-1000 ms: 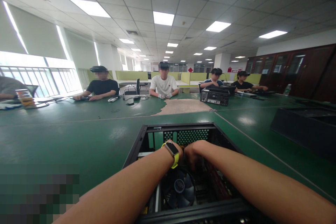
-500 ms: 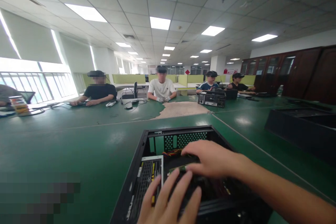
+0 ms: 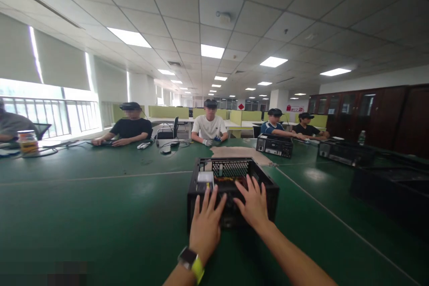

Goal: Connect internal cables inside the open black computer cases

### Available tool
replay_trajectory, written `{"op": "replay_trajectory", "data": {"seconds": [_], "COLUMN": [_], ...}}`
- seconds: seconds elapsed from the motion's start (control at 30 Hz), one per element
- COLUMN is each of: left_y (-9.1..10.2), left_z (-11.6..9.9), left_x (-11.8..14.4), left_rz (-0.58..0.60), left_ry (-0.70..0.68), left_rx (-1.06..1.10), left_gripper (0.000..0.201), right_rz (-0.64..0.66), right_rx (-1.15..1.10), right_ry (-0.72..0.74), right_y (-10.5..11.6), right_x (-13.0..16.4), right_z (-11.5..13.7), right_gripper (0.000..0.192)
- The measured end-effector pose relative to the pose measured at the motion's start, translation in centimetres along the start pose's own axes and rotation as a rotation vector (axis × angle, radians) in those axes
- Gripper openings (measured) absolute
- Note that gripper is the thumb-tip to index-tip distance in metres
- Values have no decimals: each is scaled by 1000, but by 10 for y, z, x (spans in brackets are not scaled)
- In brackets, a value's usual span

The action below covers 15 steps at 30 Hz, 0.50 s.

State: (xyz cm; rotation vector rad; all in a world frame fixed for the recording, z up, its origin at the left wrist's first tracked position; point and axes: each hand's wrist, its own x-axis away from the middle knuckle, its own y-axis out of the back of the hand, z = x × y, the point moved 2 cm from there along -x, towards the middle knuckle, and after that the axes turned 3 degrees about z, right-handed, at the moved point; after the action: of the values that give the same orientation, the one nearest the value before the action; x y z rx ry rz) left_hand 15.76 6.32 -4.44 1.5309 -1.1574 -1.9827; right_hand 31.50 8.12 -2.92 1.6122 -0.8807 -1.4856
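Black, open computer case [image 3: 231, 187] sits on the green surface [image 3: 100, 214]; left hand [image 3: 206, 223] and right hand [image 3: 253, 203] rest side by side, fingers spread, flat on its near edge; other people sit beyond the case.

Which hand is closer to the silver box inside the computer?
Left. The left hand reaches just below the silver box in the computer case; the right hand is farther right.
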Motion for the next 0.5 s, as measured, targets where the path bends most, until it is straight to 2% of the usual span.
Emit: {"op": "replay_trajectory", "data": {"seconds": [0.03, 0.1, 0.13, 0.2, 0.27, 0.37, 0.43, 0.5], "left_y": [-4, -7, -7, -8, -13, -23, -24, -20], "left_z": [-3, -16, -23, -29, -22, 2, 14, 20], "left_x": [-24, -55, -61, -53, -31, 3, 16, 20], "left_rz": [101, 214, 232, 248, 308, 425, 489, 550], "left_ry": [89, 38, -10, -67, -27, 54, 82, 89], "left_rx": [34, 99, 133, 189, 217, 191, 169, 158], "left_gripper": [62, 66, 68, 71, 72, 75, 75, 76], "right_rz": [166, 260, 279, 318, 386, 468, 490, 488], "right_rx": [51, 82, 88, 99, 116, 148, 162, 160], "right_ry": [-124, -149, -134, -119, -173, -302, -373, -420], "right_y": [7, 22, 29, 41, 52, 73, 88, 103], "right_x": [-30, -74, -87, -96, -87, -61, -43, -29], "right_z": [3, 7, 2, -22, -67, -152, -204, -244], "right_gripper": [60, 69, 71, 71, 70, 68, 68, 68]}}
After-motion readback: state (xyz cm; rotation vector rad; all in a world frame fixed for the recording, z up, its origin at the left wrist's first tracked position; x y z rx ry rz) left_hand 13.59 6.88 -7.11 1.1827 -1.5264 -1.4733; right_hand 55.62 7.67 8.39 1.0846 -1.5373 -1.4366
